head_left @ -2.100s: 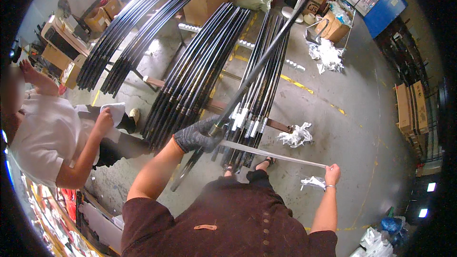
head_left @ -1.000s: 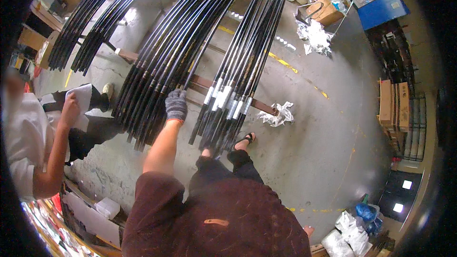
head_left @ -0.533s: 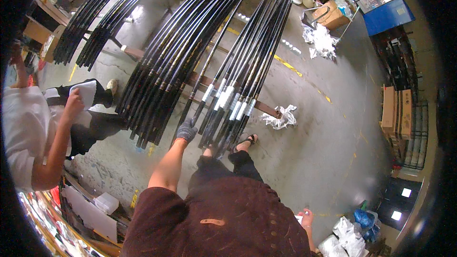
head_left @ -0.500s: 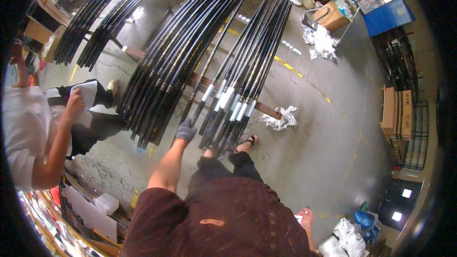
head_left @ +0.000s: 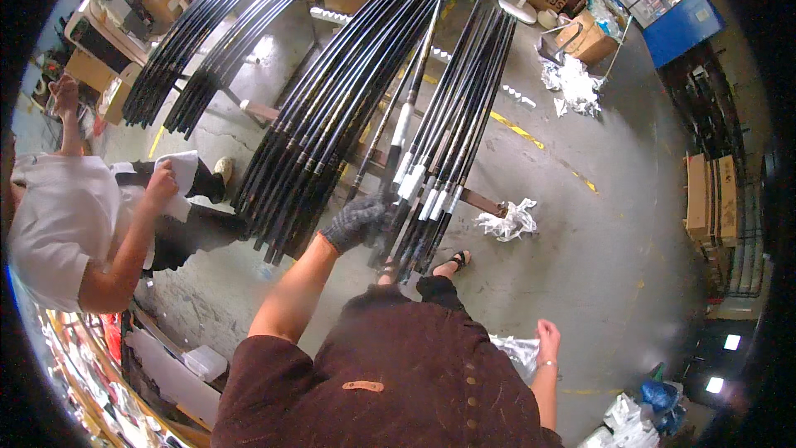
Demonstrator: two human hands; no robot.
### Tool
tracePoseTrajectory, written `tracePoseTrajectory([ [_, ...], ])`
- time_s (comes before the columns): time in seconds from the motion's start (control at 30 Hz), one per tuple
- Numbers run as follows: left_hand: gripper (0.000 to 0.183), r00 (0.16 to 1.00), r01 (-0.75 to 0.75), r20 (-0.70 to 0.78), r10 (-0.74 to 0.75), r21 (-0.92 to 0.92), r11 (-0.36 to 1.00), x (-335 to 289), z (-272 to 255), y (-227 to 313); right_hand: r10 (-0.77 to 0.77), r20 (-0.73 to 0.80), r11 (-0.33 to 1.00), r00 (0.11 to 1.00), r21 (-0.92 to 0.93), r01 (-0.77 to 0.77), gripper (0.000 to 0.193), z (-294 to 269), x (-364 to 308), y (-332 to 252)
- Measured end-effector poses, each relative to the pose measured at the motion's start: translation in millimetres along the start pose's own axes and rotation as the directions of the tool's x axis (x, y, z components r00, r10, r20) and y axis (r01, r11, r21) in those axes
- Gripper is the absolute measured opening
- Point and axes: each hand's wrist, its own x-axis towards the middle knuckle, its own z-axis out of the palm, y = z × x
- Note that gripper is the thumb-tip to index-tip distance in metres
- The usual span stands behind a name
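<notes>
Head view: left hand [head_left: 358, 221], in a grey knit glove, clenched around one long black rod [head_left: 396, 162] with a white-wrapped band, its lower end lifted off the bundle of matching rods [head_left: 452, 116] lying across a wooden support [head_left: 485, 199]. Likely stiff yet whippy over such length, light, slick on the gloss; best taken near the wrapped section. Right hand [head_left: 547, 340] low by the hip, closed on crumpled clear plastic [head_left: 516, 350]. Cardboard boxes [head_left: 584, 37] beyond, contents unclear.
</notes>
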Motion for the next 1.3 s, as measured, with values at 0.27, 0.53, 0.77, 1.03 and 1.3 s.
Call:
tracePoseTrajectory([
  [0.27, 0.065, 0.956, 0.003, 0.293, 0.03, -0.11, 0.994, 40.9, 110.4, 44.7, -0.398, 0.489, 0.863, 0.776, -0.087, 0.498, 0.026, 132.9, -53.3, -225.2],
  [0.53, 0.062, 0.917, -0.058, 0.397, 0.051, 0.004, 0.998, 64.6, 163.5, 48.3, -0.515, 0.575, 0.794, 0.636, 0.039, 0.607, 0.019, 176.8, -91.1, -284.8],
  [0.77, 0.07, 0.891, -0.054, 0.454, -0.02, 0.148, 0.987, 53.0, 170.9, 58.3, -0.714, 0.242, 0.698, 0.657, 0.179, 0.693, 0.016, 168.0, -56.3, -264.4],
  [1.03, 0.065, 0.918, -0.076, 0.393, 0.05, 0.051, 0.996, 44.5, 182.3, 49.6, -0.773, 0.111, 0.624, 0.624, -0.043, 0.781, 0.014, 175.9, -46.9, -256.8],
  [1.3, 0.072, 0.856, -0.125, 0.514, 0.047, 0.119, 0.985, 36.7, 186.1, 63.4, -0.648, -0.176, 0.753, 0.741, -0.293, 0.589, 0.014, 125.0, 34.2, -171.9],
])
